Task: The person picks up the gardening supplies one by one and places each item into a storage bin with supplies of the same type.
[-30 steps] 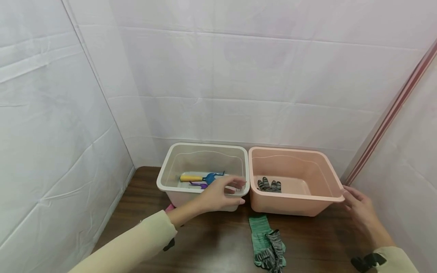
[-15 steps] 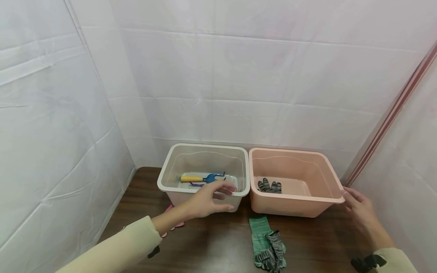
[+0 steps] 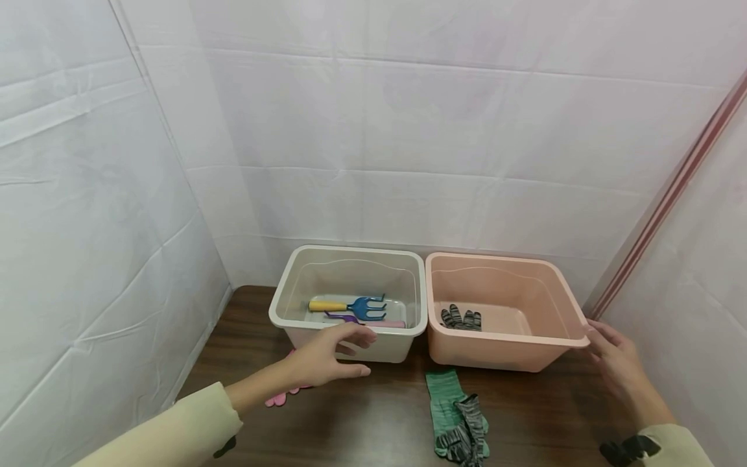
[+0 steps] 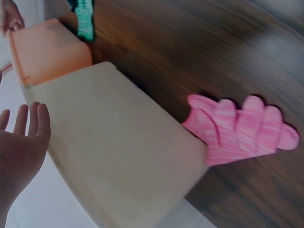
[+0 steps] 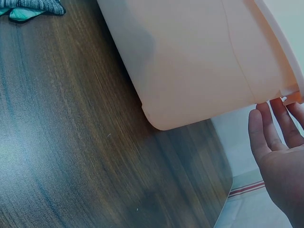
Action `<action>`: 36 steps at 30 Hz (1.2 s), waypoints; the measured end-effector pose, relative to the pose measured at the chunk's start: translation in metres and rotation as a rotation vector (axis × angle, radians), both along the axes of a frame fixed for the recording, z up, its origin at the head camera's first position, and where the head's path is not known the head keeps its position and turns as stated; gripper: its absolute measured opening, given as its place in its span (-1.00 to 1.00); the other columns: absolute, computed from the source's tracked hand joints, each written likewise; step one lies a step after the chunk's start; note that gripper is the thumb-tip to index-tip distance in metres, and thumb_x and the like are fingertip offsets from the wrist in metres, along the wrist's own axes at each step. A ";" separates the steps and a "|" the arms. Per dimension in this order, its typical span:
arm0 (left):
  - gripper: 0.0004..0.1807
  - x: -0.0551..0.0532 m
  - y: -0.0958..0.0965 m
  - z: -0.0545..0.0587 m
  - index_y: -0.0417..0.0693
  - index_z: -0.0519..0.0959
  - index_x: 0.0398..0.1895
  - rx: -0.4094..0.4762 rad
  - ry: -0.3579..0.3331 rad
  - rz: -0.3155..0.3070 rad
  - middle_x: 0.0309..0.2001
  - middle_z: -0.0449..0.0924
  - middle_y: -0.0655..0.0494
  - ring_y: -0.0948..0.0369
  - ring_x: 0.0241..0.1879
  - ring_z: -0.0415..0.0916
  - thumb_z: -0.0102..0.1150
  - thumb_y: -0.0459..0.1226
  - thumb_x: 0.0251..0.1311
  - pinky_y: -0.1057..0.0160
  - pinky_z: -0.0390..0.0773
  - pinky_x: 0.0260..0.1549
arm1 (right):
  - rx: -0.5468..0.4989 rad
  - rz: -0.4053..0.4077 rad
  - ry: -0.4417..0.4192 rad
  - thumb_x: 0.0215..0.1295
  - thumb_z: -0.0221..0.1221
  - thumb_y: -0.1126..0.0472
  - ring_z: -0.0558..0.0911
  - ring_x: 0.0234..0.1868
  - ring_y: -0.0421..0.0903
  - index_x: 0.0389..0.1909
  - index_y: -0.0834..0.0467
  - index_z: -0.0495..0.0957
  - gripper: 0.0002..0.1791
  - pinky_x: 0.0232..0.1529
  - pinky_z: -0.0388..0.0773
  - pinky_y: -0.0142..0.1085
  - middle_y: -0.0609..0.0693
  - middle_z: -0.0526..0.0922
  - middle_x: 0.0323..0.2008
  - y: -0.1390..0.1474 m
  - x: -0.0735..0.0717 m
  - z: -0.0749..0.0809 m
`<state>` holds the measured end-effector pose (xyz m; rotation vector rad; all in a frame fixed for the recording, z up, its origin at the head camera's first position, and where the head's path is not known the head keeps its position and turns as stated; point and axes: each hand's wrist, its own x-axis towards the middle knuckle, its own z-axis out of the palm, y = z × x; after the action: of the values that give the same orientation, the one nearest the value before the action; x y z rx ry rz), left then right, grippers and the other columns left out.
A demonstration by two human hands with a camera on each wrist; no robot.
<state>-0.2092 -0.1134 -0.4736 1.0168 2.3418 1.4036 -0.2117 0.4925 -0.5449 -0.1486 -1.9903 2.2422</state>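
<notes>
My left hand [image 3: 321, 357] hovers just in front of the pale grey bin [image 3: 274, 316], fingers loosely bent and nothing in them. Inside that bin lie a blue hand fork [image 3: 364, 308] with a yellow handle and a purple tool [image 3: 344, 317] with a pink handle, partly behind the near rim. At the far right, my right hand [image 3: 615, 363] touches the rim corner of the peach bin [image 3: 502, 353]; in the right wrist view its fingers [image 5: 257, 130] look fairly straight and the thumb is hidden. A grey-black striped glove [image 3: 461, 318] lies in the peach bin.
A green glove [image 3: 445, 392] and another grey-black glove [image 3: 469, 421] overlap on the brown table [image 3: 362, 428]. A pink glove [image 4: 244, 130] lies beside the grey bin, partly hidden by my left arm in the head view. White cloth walls [image 3: 362, 130] stand behind and at both sides.
My left hand has drawn back leftward and down from over the grey bin's near rim, uncovering the tools and more of the pink glove. The right hand stays at the peach bin's corner.
</notes>
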 end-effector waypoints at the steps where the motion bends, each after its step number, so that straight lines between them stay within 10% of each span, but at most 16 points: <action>1: -0.40 0.000 -0.003 -0.002 -0.05 0.55 0.33 -0.006 0.010 0.002 0.21 0.64 0.08 -0.01 0.23 0.60 0.54 -0.22 0.26 -0.14 0.62 0.18 | 0.004 -0.001 -0.002 0.61 0.16 0.26 0.72 -0.09 -0.31 0.09 0.11 0.72 -0.79 -0.10 0.69 -0.43 -0.27 0.75 -0.08 0.000 0.000 0.000; 20: -0.38 0.002 -0.052 -0.021 -0.16 0.57 0.30 -0.113 0.103 0.068 0.23 0.66 -0.07 -0.09 0.23 0.62 0.55 -0.13 0.25 -0.17 0.62 0.16 | 0.059 -0.048 -0.050 0.58 0.24 0.14 0.68 -0.07 -0.36 0.15 0.11 0.67 -0.75 -0.11 0.67 -0.48 -0.34 0.71 -0.09 -0.003 0.001 0.001; 31: -0.38 0.001 -0.078 -0.031 -0.15 0.57 0.31 -0.140 0.008 0.126 0.26 0.63 -0.17 -0.06 0.19 0.66 0.55 -0.15 0.25 0.04 0.65 0.16 | 0.002 -0.017 0.000 0.59 0.21 0.21 0.71 -0.06 -0.32 0.13 0.17 0.67 -0.78 -0.09 0.70 -0.42 -0.27 0.74 -0.08 -0.005 0.001 0.004; 36: -0.39 -0.004 -0.088 -0.040 -0.24 0.59 0.27 -0.192 0.103 0.135 0.19 0.68 -0.17 -0.13 0.17 0.65 0.57 -0.17 0.21 0.05 0.65 0.13 | 0.024 -0.029 -0.029 0.58 0.23 0.18 0.69 -0.07 -0.34 0.12 0.14 0.67 -0.77 -0.09 0.69 -0.44 -0.29 0.72 -0.09 -0.005 0.002 0.004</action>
<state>-0.2135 -0.2013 -0.5132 0.9123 2.6049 1.1653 -0.2100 0.4874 -0.5409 -0.2065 -2.0159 2.2097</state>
